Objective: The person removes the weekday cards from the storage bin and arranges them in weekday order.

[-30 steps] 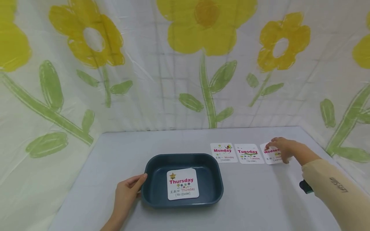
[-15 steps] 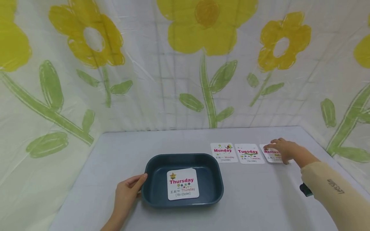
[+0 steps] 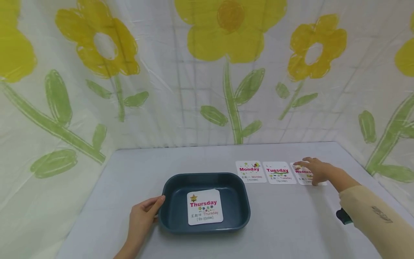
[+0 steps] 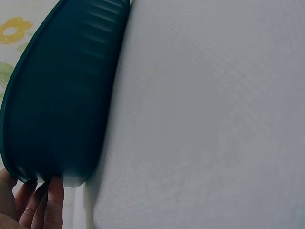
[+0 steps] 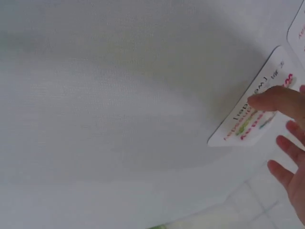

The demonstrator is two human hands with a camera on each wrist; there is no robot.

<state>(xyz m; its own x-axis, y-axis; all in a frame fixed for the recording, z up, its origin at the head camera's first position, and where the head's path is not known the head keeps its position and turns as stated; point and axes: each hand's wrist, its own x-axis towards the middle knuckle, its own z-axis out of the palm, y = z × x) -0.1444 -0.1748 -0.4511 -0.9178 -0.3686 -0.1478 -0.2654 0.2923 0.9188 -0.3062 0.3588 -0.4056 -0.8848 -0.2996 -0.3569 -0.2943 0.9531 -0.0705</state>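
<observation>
In the head view my left hand pinches the left rim of a dark blue-green tray, thumb on the rim; in the left wrist view its fingers lie against the tray's outer wall. A white Thursday card lies inside the tray. At the right, my right hand is over the Wednesday card, covering part of it. The right wrist view has its thumb on or just above the card, with the other fingers spread apart beyond the card's edge.
A Monday card and a Tuesday card lie in a row left of the Wednesday card. The grey-white table ends at a curtain painted with yellow flowers.
The Wednesday card has turned slightly and now lies straighter beside the Tuesday card. My right hand has shifted a little, with its fingers spread. The left hand and tray have stayed in place.
</observation>
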